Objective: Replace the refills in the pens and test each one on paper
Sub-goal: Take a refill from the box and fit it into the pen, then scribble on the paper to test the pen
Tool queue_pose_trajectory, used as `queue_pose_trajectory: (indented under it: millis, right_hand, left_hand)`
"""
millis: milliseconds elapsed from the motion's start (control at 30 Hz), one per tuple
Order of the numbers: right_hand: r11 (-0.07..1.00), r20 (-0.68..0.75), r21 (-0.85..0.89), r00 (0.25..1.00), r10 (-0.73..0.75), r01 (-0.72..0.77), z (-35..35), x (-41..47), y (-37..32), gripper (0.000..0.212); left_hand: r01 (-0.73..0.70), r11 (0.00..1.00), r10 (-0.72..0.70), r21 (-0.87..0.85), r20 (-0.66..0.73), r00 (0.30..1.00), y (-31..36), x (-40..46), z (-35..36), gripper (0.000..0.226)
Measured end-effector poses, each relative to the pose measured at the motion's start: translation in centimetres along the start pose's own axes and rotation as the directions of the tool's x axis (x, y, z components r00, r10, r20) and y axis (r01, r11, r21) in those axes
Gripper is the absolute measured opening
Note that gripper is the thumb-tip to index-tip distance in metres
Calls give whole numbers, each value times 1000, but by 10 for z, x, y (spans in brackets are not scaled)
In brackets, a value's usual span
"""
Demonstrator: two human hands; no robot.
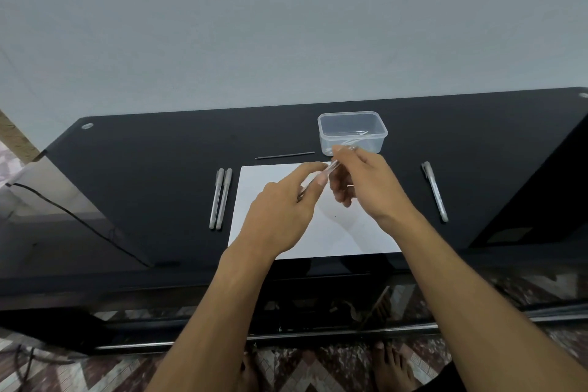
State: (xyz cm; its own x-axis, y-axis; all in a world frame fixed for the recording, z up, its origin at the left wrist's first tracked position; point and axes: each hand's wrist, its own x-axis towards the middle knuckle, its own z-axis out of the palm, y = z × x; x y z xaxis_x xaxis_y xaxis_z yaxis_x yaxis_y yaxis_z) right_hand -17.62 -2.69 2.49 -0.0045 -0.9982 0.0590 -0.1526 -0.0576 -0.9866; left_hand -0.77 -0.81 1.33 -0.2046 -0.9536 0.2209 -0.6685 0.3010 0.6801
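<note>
Black desk [143, 169], white paper [334, 232] at its centre, two pens [220, 199] lying side by side left of it, another pen [435, 192] off to the right, a dark refill [284, 155] beyond the sheet. Both hands are up over the paper on one clear pen [331, 167]: left hand [280, 216] fingers pinching its lower end, right hand [366, 183] fingers narrowed on its top. Behind them, the clear tub [352, 130] holds a few pale refills.
</note>
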Motion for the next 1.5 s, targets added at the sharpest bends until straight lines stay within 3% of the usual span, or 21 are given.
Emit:
queue_pose_trajectory:
  millis: [100,233,400,500,600,967,1500]
  right_hand:
    - [983,-104,181,994,32,-13,-9,7,2,34]
    - [958,-195,287,979,65,-6,-20,17,13,24]
    - [992,-277,86,958,-69,96,-27,25,35,12]
    - [992,-267,105,963,-44,75,-29,24,44,14]
    - [991,-244,117,969,-28,58,-31,22,51,18]
    - [983,-314,-185,948,-41,-18,-32,21,54,38]
    - [941,-257,-334,966,-39,-50,-26,17,49,28]
  left_hand:
    - [116,993,-115,28,-29,993,-6,1,1,33]
    - [207,978,-206,18,-49,977,-19,5,0,20]
    - [202,959,-239,201,181,954,-26,2,4,16]
    - [208,948,-268,239,254,929,-31,2,7,22]
    - [217,950,-273,225,255,928,-32,4,6,24]
    - [221,950,-273,221,242,931,-34,5,9,24]
    - [216,946,-274,241,243,930,-34,5,9,25]
